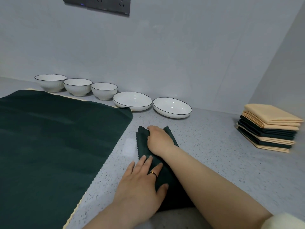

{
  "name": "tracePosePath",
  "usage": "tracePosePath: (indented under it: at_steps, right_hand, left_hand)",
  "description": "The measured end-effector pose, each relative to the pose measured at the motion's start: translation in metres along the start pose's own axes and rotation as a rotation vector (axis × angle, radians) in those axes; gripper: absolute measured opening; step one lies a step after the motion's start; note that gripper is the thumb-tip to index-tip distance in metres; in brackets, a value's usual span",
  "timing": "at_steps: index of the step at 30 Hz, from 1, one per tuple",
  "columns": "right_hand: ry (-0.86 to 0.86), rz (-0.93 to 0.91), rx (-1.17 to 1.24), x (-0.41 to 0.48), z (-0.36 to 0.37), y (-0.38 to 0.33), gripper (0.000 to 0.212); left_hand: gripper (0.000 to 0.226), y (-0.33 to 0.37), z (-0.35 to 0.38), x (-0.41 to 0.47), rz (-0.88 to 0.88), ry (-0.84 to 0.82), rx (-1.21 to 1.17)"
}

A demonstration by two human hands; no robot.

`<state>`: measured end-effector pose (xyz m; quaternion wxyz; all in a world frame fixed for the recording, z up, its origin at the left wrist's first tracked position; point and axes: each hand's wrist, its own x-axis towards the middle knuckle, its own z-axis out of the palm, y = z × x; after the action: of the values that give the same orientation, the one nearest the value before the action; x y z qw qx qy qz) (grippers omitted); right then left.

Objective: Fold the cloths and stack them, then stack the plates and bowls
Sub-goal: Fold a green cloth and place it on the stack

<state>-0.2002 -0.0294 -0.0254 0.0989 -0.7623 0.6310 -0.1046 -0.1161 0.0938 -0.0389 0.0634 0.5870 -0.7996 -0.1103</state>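
Closest to the camera, the left hand lies flat on the near end of the folded green cloth. Its fingers are straight and a bit fanned out, and there's a thin ring on one of them. That cloth is a long narrow strip running away from the person on the speckled grey counter, roughly in the middle. Further along it, the right hand sits on the far end with its fingers curled down over the left edge, gripping the fabric. The fingertips are tucked under, so can't tell exactly how they pinch. A bit of white sleeve shows at the bottom right corner. To the left, a big green cloth is spread out flat, and a cream cloth peeks out from under its edge. Over on the right, well apart from the hands, is the stack of folded cloths, cream and green layers mixed, with cream on top. Along the back wall are two shallow plates, the left plate touched by the spread cloth's corner and the right plate just beside it. Left of those, three bowls sit in a row: near bowl, middle bowl, far bowl. All are white with dark rims and none are stacked. A dark socket panel is up on the wall.
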Motion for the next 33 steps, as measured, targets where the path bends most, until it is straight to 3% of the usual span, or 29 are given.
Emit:
tracePosePath:
  at_steps: [10,13,18,27,29,33]
  right_hand:
    - [-0.14,0.128,-0.152,-0.042,-0.016,0.058,0.06]
    - [-0.025,0.127,-0.148,-0.047,-0.016,0.059,0.058]
    - [0.136,-0.039,-0.208,-0.084,-0.02,0.052,0.055]
    - [-0.097,-0.11,0.0,-0.179,-0.024,0.068,0.051]
    - [-0.139,-0.127,0.007,-0.196,-0.026,0.067,0.063]
    - [-0.229,-0.161,-0.005,-0.226,-0.03,0.065,0.12]
  left_hand:
    - [0.056,0.001,0.001,-0.005,0.104,-0.099,0.061]
    - [0.056,0.003,-0.001,-0.006,0.107,-0.114,0.062]
    - [0.057,0.003,-0.002,-0.008,0.118,-0.138,0.074]
    - [0.058,0.008,-0.007,-0.034,0.201,-0.151,0.113]
    - [0.059,0.009,-0.01,-0.047,0.247,-0.147,0.129]
    - [0.079,-0.001,-0.019,-0.066,0.297,-0.204,0.032]
